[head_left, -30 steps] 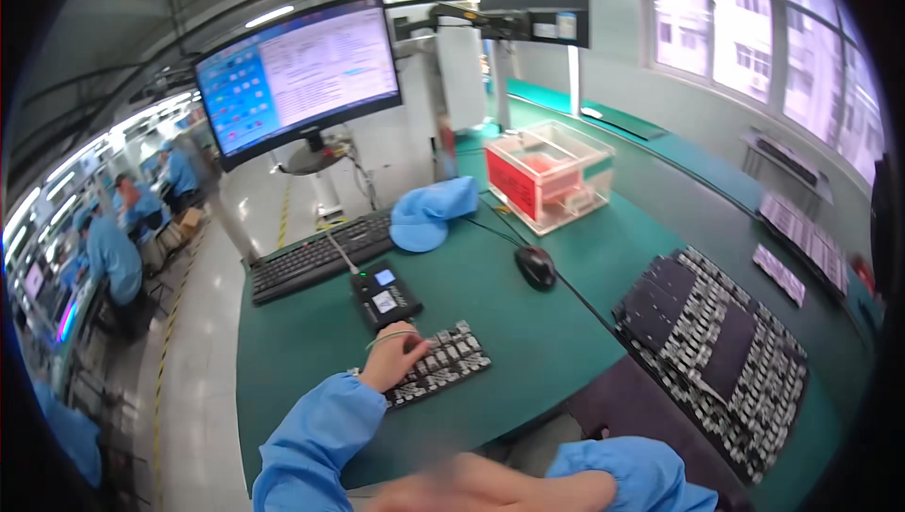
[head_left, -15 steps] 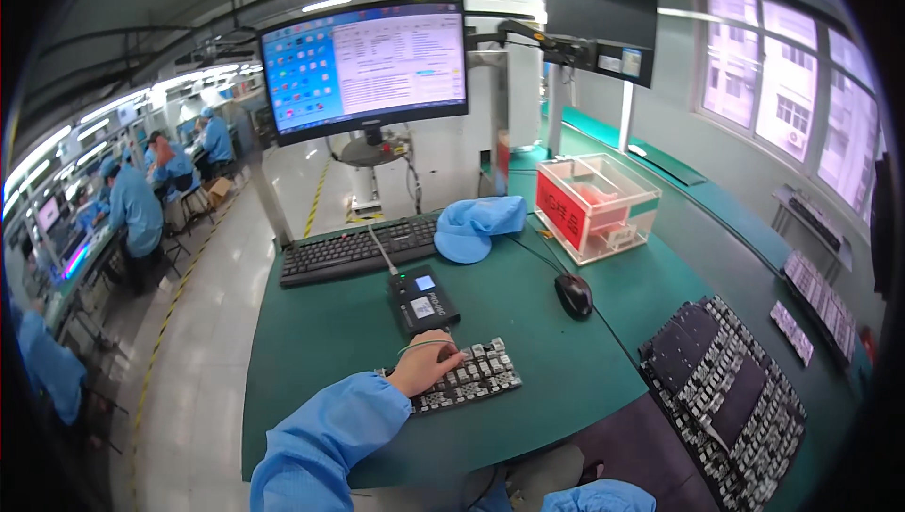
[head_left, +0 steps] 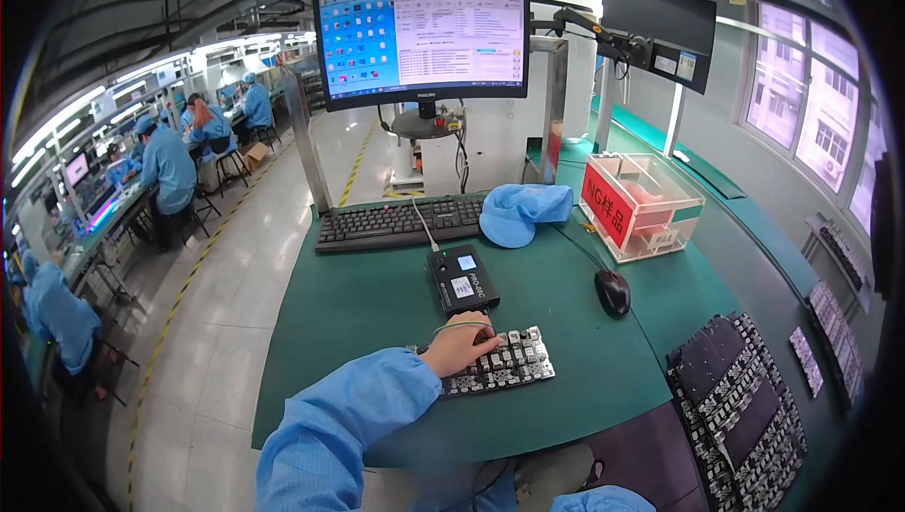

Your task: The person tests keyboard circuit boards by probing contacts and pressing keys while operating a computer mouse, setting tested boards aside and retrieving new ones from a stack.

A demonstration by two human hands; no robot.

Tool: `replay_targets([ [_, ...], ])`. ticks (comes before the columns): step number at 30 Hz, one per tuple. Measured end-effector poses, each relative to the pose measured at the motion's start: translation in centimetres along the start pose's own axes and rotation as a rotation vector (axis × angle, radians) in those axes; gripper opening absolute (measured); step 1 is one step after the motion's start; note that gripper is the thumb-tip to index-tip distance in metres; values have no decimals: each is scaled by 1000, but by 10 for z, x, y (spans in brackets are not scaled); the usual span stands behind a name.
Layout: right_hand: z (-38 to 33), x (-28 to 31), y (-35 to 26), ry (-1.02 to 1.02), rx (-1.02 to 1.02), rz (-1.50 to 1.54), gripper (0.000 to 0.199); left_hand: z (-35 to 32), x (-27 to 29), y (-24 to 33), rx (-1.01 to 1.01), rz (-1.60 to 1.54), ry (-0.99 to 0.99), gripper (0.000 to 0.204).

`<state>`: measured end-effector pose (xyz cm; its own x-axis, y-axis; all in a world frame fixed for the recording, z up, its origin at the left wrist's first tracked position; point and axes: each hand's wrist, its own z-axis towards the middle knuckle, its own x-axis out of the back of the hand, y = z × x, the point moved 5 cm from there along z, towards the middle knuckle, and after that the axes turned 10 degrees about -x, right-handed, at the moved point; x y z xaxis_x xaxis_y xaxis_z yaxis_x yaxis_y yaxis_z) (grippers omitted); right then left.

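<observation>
My left hand point(head_left: 458, 344), in a blue sleeve, is closed at the far left part of a keyboard board without keycaps point(head_left: 517, 361), its thumb over the switches. Its other fingers are partly hidden. The board lies flat on the green mat, rows of pale switches showing. Just beyond the hand is a black box point(head_left: 462, 278) with a small lit screen, a green light and a white label; a pale cable runs from its far end. Of my right arm only a blue sleeve point(head_left: 603, 500) shows at the lower edge, with the hand out of view.
A black keyboard point(head_left: 396, 225), a blue cap point(head_left: 524, 212), a mouse point(head_left: 613, 293) and a clear box with a red label point(head_left: 641, 208) stand around the green mat point(head_left: 377, 309). Stacked keyboard boards point(head_left: 754, 418) lie at right. A monitor point(head_left: 424, 41) hangs ahead. Several people work at left.
My view has turned, so the scene sits farther right and slightly higher in the picture. My left hand stays at the same part of the keyboard board.
</observation>
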<state>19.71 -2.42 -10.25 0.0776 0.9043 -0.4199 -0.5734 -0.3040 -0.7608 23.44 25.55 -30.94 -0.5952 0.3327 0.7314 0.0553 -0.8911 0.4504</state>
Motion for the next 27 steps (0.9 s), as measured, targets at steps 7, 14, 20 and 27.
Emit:
replay_targets([
  [7, 1, -1, -3, -35, 12, -99, 81, -4, -3, -3, -2, 13, 15, 27],
  [14, -29, 3, -10, 149, -28, -284, 72, -2, -1, 1, 47, -13, -8, 27],
  [20, -79, -49, -106, 1603, 611, -2241, 64, 0, 0, 1, -20, 2, -1, 25],
  [27, -103, -53, -137, 1645, 722, -2325, 62, -2, -2, -7, -31, 5, 20, 27],
])
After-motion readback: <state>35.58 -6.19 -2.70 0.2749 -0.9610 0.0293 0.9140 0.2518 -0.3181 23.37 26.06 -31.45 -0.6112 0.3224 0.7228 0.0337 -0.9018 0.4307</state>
